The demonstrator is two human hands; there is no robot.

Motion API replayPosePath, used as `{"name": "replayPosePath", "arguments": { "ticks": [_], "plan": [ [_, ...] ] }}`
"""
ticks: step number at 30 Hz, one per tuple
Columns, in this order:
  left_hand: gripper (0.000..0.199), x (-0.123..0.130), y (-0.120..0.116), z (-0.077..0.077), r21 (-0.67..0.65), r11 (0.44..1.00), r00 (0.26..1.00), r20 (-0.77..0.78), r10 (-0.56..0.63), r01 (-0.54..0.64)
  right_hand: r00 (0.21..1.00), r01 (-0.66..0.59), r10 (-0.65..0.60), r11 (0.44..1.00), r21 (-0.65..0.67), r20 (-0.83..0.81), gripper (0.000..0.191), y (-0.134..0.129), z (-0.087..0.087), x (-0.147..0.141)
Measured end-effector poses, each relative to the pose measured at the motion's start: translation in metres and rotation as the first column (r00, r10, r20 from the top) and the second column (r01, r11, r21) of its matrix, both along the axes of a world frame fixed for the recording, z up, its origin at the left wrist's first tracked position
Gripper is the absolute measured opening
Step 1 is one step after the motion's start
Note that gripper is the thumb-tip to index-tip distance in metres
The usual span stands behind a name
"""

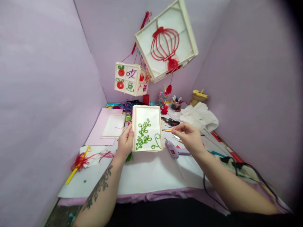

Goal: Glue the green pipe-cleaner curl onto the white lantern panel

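Observation:
My left hand (125,142) grips the left edge of a white framed panel (147,128) and holds it upright above the table; green yarn forms a leafy vine and a curl on it. My right hand (189,136) hovers just right of the panel, fingers pinched together, and whether anything sits between them I cannot tell. A lilac glue gun (174,151) lies on the white sheet (146,175) right below that hand.
Two lanterns hang overhead: a cube with red fruit and characters (131,78) and a frame with a red yarn lantern (167,39). Another white panel (113,126) lies on pink paper, red yarn (81,160) at left, scissors (169,121), marker cup (176,103), crumpled white paper (199,116), black cable (239,167) at right.

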State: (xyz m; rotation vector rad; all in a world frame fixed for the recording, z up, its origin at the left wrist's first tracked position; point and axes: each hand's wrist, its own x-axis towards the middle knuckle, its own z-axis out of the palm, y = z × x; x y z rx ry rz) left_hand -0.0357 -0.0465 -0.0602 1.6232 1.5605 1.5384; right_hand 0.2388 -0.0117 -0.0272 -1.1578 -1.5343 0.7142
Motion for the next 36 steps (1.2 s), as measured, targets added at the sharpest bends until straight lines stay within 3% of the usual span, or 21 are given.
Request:
{"name": "replayPosePath", "arguments": {
  "ticks": [5,9,14,18,23,28,32,36],
  "plan": [
    [0.041,0.006,0.011,0.017,-0.006,0.997,0.984,-0.158,-0.079,0.079,0.999,-0.021,0.021,1.000,-0.010,0.029,0.019,-0.003,-0.002,0.002],
    [0.040,0.011,0.005,0.023,0.012,0.998,0.972,-0.224,-0.065,0.069,0.998,-0.046,0.044,0.998,0.033,0.051,0.022,-0.001,-0.004,0.012],
    [0.043,0.012,-0.029,0.013,0.047,0.999,0.963,-0.270,0.007,0.006,0.992,-0.045,0.024,0.984,0.175,0.123,0.032,0.020,0.025,0.002],
    [0.048,0.015,-0.055,0.001,0.039,0.998,0.956,-0.288,0.053,-0.043,0.952,-0.203,0.140,0.954,0.219,0.272,0.046,0.037,0.052,-0.020],
    [0.048,0.023,-0.072,-0.013,0.051,0.996,0.958,-0.274,0.083,-0.072,0.891,-0.297,0.221,0.945,0.140,0.397,0.011,0.035,0.048,-0.032],
    [0.041,0.014,-0.088,-0.020,0.134,0.971,0.957,-0.187,0.222,-0.199,0.882,-0.233,0.143,0.960,0.153,0.449,0.018,0.035,0.046,-0.034],
    [0.037,-0.018,-0.112,-0.034,0.185,0.905,0.914,-0.070,0.400,-0.382,0.884,-0.157,0.059,0.972,0.177,0.463,0.018,0.048,0.078,-0.046],
    [0.035,-0.048,-0.128,-0.051,0.195,0.813,0.832,0.044,0.552,-0.549,0.900,-0.106,-0.015,0.962,0.252,0.436,0.017,0.063,0.115,-0.094]
  ]
}}
